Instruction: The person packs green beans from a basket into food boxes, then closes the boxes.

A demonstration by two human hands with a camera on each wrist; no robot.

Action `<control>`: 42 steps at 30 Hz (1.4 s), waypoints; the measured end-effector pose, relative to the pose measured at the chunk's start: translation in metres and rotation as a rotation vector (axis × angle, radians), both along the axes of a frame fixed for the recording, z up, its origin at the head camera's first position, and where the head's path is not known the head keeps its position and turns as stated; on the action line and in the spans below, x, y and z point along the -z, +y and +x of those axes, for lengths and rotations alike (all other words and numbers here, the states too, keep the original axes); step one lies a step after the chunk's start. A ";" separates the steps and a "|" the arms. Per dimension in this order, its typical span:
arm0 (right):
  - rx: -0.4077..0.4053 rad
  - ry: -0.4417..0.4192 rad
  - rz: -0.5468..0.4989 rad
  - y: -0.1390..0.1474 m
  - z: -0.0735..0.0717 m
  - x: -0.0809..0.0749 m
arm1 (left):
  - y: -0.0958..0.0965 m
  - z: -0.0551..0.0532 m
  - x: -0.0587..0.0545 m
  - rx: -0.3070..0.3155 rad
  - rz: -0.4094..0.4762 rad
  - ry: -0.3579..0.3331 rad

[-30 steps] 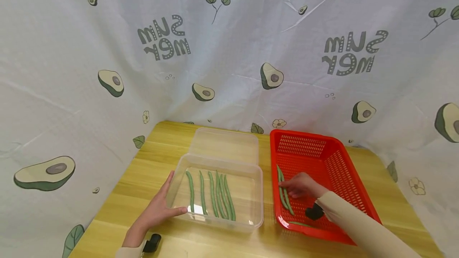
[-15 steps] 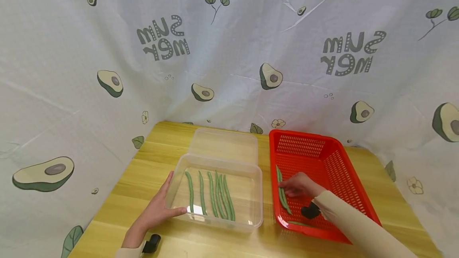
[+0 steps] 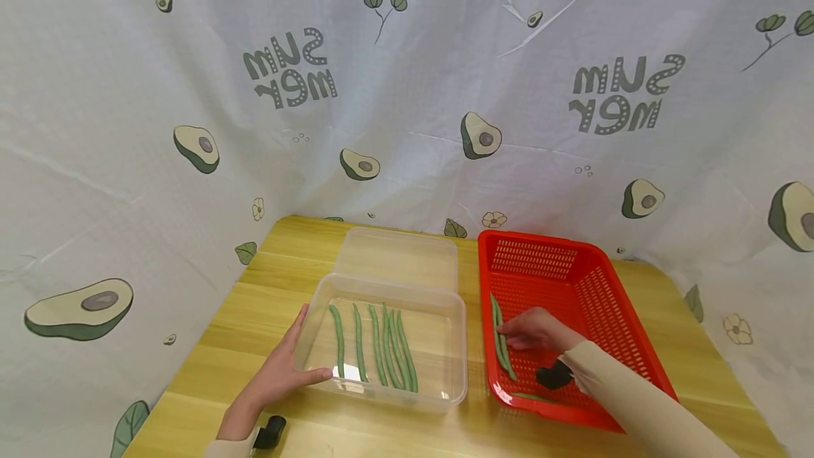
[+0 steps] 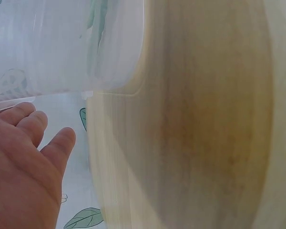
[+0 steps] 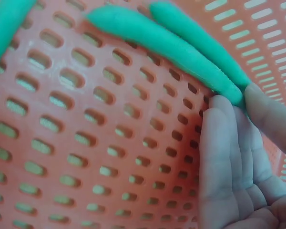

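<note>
In the head view, my right hand (image 3: 540, 329) reaches into the red basket (image 3: 575, 242). Its thumb and fingertips pinch the end of a green bean (image 5: 157, 40), as the right wrist view shows. A second green bean (image 5: 200, 43) runs close beside that one, along the basket's left wall. My left hand (image 3: 282, 370) rests against the left side of a clear plastic container (image 3: 461, 352), thumb along the front corner and fingers extended. Several green beans (image 3: 359, 341) lie side by side inside the container, pointing away from me.
Behind the container lies a flat translucent lid (image 3: 397, 253). One more green bean (image 3: 534, 397) sits by the basket's front wall. The wooden table (image 3: 267, 278) meets a white printed cloth (image 3: 413, 90) at the back and sides.
Inside the basket, the lower end of the pinched bean has shifted slightly left, closer to its neighbour. The left hand and the container stay where they were.
</note>
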State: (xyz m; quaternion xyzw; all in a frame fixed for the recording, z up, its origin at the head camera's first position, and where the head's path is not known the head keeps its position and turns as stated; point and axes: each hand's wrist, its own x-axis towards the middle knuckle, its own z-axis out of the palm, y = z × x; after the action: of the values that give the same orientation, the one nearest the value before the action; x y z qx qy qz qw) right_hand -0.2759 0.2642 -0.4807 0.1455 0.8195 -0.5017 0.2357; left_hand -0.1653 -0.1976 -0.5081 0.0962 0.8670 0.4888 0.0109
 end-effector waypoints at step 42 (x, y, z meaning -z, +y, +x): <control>-0.063 0.083 -0.304 0.004 -0.023 -0.093 | 0.001 0.000 -0.001 -0.003 -0.018 -0.006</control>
State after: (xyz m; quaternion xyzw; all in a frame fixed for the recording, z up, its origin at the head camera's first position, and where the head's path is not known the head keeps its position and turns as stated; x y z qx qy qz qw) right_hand -0.2990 0.2680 -0.3872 0.0617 0.7473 -0.6178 0.2365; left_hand -0.1652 -0.1971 -0.5070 0.0932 0.8716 0.4811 0.0137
